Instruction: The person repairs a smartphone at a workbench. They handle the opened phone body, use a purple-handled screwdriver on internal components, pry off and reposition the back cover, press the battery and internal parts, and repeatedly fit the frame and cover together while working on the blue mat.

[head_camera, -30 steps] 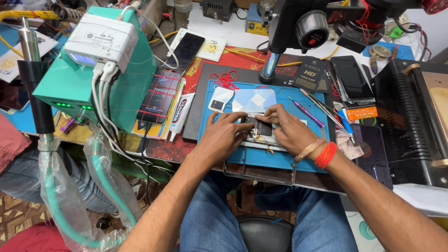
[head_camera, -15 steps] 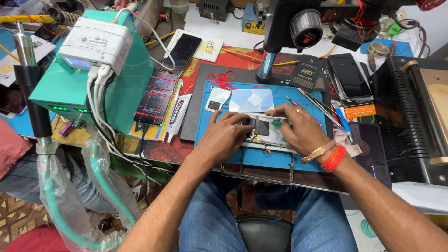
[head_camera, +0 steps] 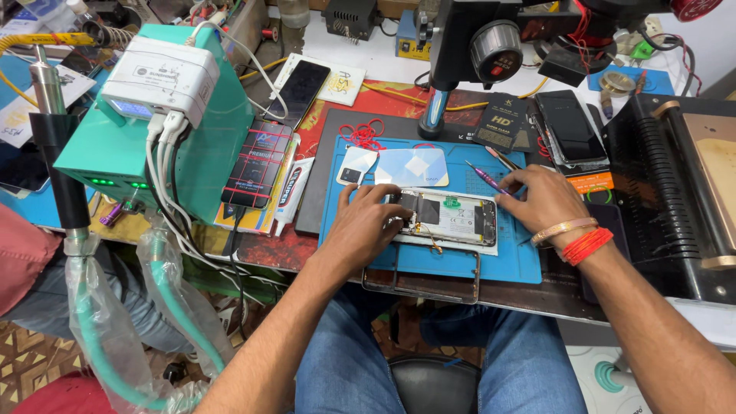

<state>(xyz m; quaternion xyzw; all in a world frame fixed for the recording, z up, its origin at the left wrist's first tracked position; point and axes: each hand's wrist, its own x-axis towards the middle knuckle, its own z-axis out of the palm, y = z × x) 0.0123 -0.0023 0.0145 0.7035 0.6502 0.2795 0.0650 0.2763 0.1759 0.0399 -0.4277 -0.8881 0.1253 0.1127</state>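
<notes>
Watching an opened phone (head_camera: 448, 218) lie on the blue mat (head_camera: 506, 261), mid-desk | left hand (head_camera: 368, 226) presses its left end, fingers spread flat | right hand (head_camera: 540, 203) pinches a purple-handled tool (head_camera: 484, 177) at its right edge | risk: tool slips, gouging exposed board or ribbon cable.

I am working on a blue mat (head_camera: 429, 257) lying over a red-patterned bench (head_camera: 264, 249). The opened phone (head_camera: 448, 217) is showing white, black and green inside. An orange thread band (head_camera: 586, 245) is circling my right wrist; the machine (head_camera: 165, 146) is glowing teal.
</notes>
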